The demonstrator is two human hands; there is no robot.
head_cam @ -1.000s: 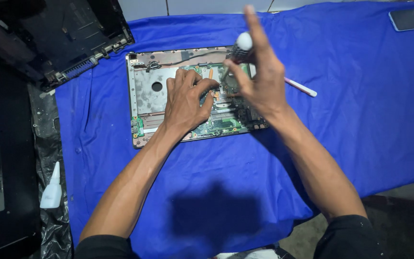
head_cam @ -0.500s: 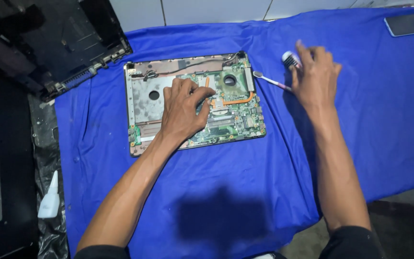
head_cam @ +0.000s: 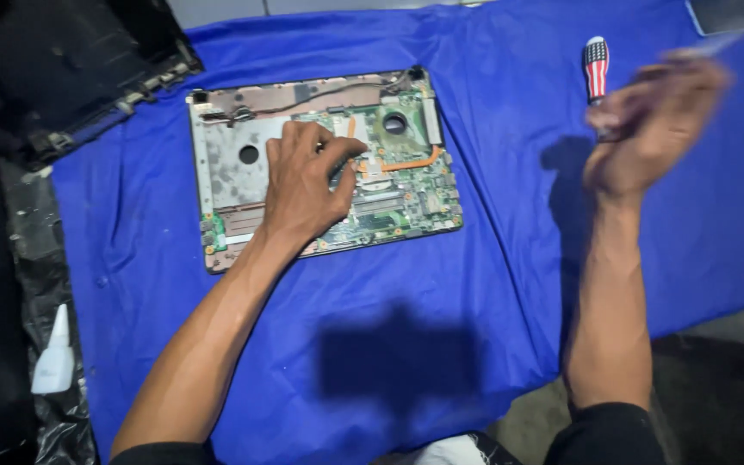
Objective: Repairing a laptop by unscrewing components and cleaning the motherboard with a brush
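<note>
A blue cloth (head_cam: 475,284) is covering the tabletop, cushioning an opened laptop base (head_cam: 325,164). The left hand (head_cam: 307,185) is pressing flat on its board, steadying it. The right hand (head_cam: 652,129), blurred, is hovering near a screwdriver (head_cam: 596,69); its grip I cannot tell.

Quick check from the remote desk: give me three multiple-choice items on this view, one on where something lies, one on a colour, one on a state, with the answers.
1. Where does the left hand rest?
A. on the opened laptop base
B. on the white squeeze bottle
C. on the screwdriver

2. What colour is the cloth under the work?
A. green
B. blue
C. white

3. How is the right hand?
A. flat on the cloth
B. pressed on the circuit board
C. raised above the cloth, motion-blurred

Answers: 1 A, its palm and fingers lie on the board; 2 B, blue cloth covers the table; 3 C, it hangs blurred beside the screwdriver, its shadow falling on the cloth.
</note>
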